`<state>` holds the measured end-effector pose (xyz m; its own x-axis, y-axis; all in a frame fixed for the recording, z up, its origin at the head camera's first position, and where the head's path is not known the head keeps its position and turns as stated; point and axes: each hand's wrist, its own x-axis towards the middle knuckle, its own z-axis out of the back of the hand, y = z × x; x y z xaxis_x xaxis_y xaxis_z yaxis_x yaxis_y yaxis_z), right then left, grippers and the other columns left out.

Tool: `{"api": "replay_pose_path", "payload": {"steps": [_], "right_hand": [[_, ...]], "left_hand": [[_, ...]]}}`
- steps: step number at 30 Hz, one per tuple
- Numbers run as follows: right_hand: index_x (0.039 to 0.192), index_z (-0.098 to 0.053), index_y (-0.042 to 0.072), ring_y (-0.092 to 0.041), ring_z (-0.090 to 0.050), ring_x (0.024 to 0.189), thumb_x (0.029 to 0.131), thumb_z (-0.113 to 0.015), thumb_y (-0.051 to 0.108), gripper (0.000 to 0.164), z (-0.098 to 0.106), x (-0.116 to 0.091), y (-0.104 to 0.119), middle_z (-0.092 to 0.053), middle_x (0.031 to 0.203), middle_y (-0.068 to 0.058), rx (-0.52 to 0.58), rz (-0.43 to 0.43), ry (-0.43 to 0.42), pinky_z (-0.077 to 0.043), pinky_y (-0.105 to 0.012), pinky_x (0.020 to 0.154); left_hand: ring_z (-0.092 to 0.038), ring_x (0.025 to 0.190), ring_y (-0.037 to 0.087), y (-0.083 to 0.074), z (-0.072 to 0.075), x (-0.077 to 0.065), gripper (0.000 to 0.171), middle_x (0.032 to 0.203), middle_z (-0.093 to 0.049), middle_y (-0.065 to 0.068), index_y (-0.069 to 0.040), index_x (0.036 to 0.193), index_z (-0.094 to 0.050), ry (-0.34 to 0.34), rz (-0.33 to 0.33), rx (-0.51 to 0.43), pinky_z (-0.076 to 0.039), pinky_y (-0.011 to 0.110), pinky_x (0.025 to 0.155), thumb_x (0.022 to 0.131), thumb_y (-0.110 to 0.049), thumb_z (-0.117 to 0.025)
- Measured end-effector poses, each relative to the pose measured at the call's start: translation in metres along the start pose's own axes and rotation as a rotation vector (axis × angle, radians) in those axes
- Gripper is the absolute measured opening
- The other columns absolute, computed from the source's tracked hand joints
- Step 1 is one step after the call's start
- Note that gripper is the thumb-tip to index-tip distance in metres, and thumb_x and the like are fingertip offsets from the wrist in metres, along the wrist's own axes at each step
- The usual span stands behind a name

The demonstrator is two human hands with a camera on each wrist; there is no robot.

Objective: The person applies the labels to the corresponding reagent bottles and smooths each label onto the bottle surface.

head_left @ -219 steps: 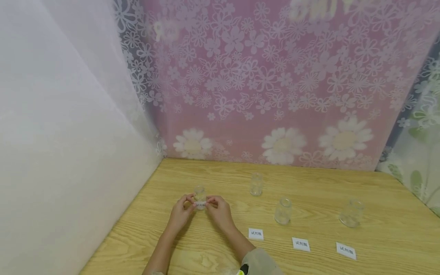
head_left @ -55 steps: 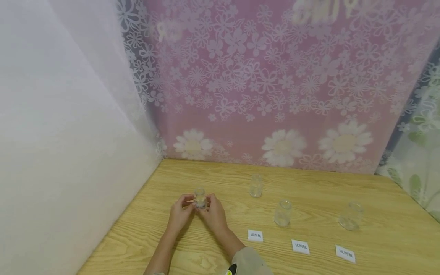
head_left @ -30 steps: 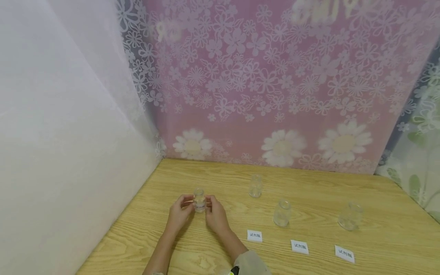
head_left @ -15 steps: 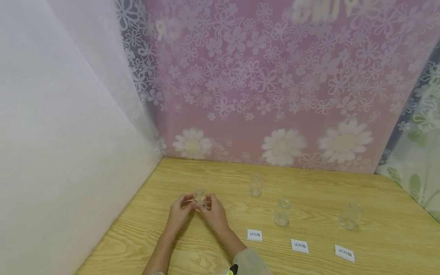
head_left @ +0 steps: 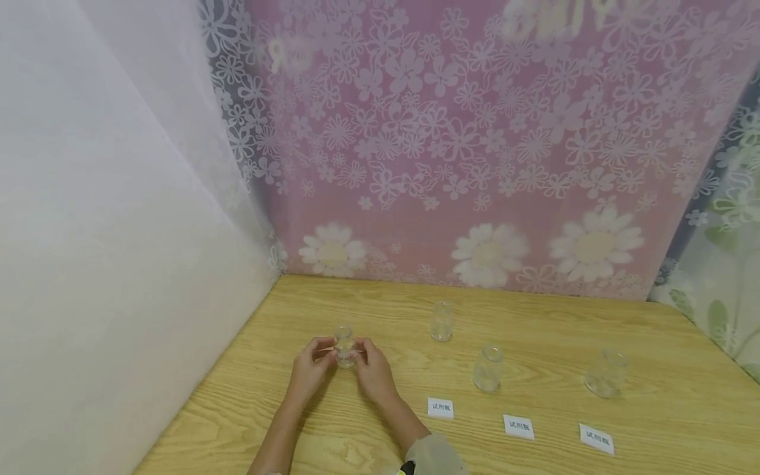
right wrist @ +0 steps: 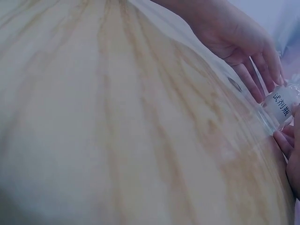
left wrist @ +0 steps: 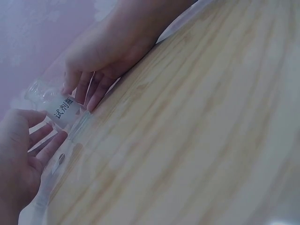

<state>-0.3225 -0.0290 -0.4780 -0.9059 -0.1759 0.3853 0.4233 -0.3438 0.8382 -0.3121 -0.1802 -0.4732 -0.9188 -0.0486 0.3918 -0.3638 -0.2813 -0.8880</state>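
Note:
A small clear glass bottle (head_left: 344, 338) stands upright between both hands at the left of the table. A white paper label (left wrist: 63, 108) with dark handwritten characters lies against its front. My left hand (head_left: 311, 369) holds the bottle from the left, thumb and fingers at its side. From the right, my right hand (head_left: 375, 375) grips it, the thumb on the label's right end. In the right wrist view the label (right wrist: 281, 104) lies along the curved glass, and much of the right hand is cut off by the frame edge. The bottle's back is hidden.
Three more clear glass bottles stand to the right: a narrow bottle (head_left: 442, 323), a wider bottle (head_left: 488, 369) and a far-right bottle (head_left: 605, 375). Three white labels lie nearer: left label (head_left: 441, 408), middle label (head_left: 519, 427), right label (head_left: 596, 439). White curtain (head_left: 148, 264) borders the table's left.
Several seconds ago both hands held the label by its ends before the bottle; now it lies against the glass. Since half a second ago, the right thumb has moved rightward off the label's front.

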Motion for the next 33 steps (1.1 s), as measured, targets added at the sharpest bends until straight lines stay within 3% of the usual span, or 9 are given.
{"api": "replay_pose_path", "payload": {"steps": [19,33], "right_hand": [[0.117,-0.052,-0.003,-0.029,-0.059,0.095,0.092,-0.052,0.001,0.025,-0.0012,0.0015,-0.004,-0.059,0.108,-0.016,-0.019,0.038,0.007,-0.049,-0.038,0.078],[0.116,-0.052,-0.004,-0.029,-0.059,0.093,0.087,-0.052,-0.009,0.03,-0.0038,0.0026,-0.0071,-0.059,0.107,-0.017,-0.026,0.037,0.001,-0.05,-0.037,0.077]], "left_hand": [[-0.057,0.095,0.04,0.004,-0.0004,0.0014,0.032,0.108,-0.057,0.025,0.009,0.109,-0.053,0.019,-0.07,0.025,-0.05,0.037,0.08,0.078,0.016,-0.061],[-0.056,0.098,0.04,0.0038,-0.0014,0.0023,0.036,0.112,-0.055,0.025,0.007,0.111,-0.052,0.023,-0.009,0.031,-0.05,0.035,0.08,0.078,0.017,-0.062]]}}
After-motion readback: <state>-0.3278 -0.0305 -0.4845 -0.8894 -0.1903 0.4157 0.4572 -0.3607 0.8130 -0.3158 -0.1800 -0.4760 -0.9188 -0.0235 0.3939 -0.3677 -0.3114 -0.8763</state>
